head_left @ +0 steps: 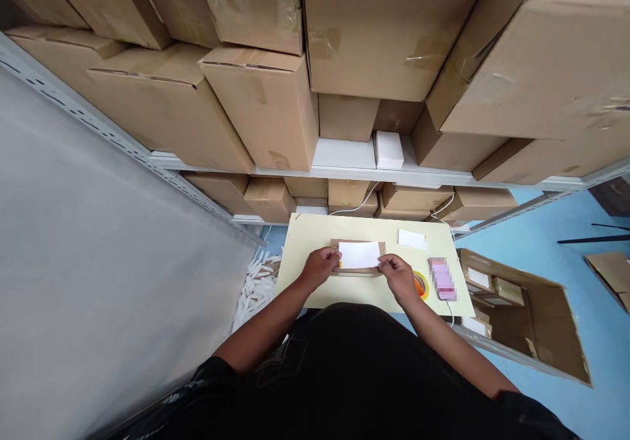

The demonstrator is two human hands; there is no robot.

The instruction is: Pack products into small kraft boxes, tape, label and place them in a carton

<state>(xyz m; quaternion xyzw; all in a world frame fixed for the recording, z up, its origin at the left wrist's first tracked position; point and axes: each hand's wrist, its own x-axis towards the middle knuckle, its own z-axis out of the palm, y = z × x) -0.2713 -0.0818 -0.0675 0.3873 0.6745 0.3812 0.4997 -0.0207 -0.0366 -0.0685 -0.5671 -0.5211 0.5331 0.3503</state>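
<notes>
Pinching its ends, left hand (319, 268) and right hand (398, 277) hold the paper (359, 255) flat — that should keep it straight — over, maybe touching, the box (358, 271).

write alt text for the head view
A person's left hand and right hand hold a white slip by its ends over a small cardboard box on a pale yellow table. A tape roll and phone lie to the right; cardboard boxes crowd the shelves beyond.
</notes>
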